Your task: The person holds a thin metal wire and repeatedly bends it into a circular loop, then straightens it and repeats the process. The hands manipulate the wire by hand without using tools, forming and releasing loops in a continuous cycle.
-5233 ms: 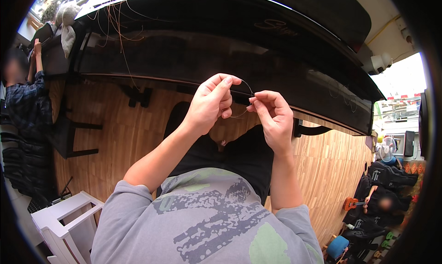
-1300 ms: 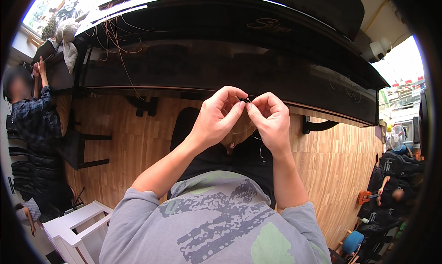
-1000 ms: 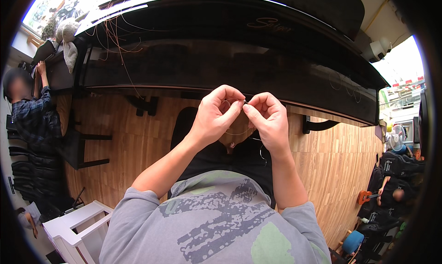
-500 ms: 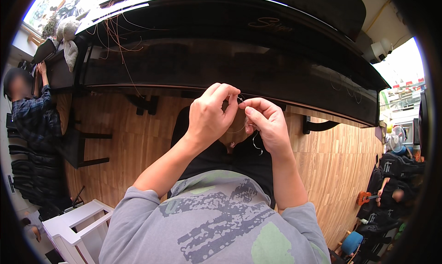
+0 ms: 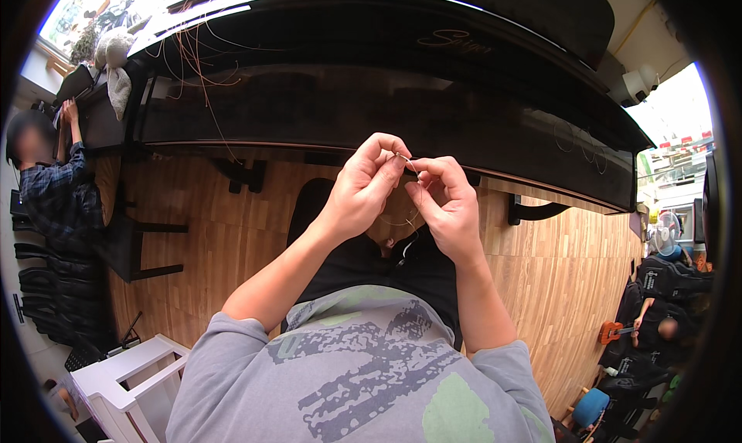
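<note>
In the head view my left hand (image 5: 362, 186) is closed in a pinch at the tip of a thin string (image 5: 406, 159), just below the front edge of the black piano (image 5: 332, 95). My right hand (image 5: 447, 211) faces it, fingers curled on the same string, fingertips very near the left hand's. The small detail where the fingertips meet is hard to make out. Thin loops and a pale end of the string dangle beneath, over my dark-clothed legs.
Loose strings (image 5: 205, 88) lie on the piano at upper left. A person in plaid (image 5: 58, 188) works at left beside a black chair (image 5: 154, 273). A white stand (image 5: 127, 385) is at lower left. A person with an orange small guitar (image 5: 607, 331) sits among black bags at right.
Both hands are lower and closer together than five seconds ago. Since half a second ago my left fingertips have turned upward, my right hand has shifted slightly left, and the dangling string has swung left.
</note>
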Motion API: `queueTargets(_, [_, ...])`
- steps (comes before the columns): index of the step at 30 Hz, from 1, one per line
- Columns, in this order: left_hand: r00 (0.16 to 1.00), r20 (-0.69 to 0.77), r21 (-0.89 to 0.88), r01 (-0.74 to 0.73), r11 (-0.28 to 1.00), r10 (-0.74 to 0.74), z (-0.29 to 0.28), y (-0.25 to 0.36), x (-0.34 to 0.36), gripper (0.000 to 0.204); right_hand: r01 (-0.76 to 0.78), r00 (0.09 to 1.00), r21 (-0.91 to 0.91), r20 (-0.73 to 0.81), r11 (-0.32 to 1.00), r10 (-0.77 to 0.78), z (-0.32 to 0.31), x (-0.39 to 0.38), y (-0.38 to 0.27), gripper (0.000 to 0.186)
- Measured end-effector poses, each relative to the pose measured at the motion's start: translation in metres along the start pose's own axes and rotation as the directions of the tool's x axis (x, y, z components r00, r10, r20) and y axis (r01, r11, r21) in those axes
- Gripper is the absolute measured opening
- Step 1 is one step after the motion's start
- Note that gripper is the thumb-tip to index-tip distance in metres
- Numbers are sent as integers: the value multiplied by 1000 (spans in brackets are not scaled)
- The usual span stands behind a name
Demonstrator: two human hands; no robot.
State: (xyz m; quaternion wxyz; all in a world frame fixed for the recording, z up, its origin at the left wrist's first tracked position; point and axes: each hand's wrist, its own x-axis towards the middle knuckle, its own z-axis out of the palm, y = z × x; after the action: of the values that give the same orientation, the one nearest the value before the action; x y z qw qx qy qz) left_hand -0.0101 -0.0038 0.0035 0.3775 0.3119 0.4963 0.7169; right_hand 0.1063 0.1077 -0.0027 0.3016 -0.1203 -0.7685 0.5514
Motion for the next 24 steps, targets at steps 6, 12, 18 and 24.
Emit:
queueTargets(6, [1000,29,9,-11,1000,11,7,5,-3,10,-334,941,412,96,848,324,3,-3,-8,15])
queueTargets(12, [999,22,143,-42,989,39,6,0,-5,13,-346,923,647,107,680,368,-2,0,-6,13])
queueTargets(18, [996,75,175,36,984,-50,15,-3,-11,13,-147,926,414,-262,898,272,13,-3,-8,10])
queueTargets(24, [994,68,92,84,992,-90,25,-6,-14,15,-30,907,-79,-422,996,-6,18,0,0,13])
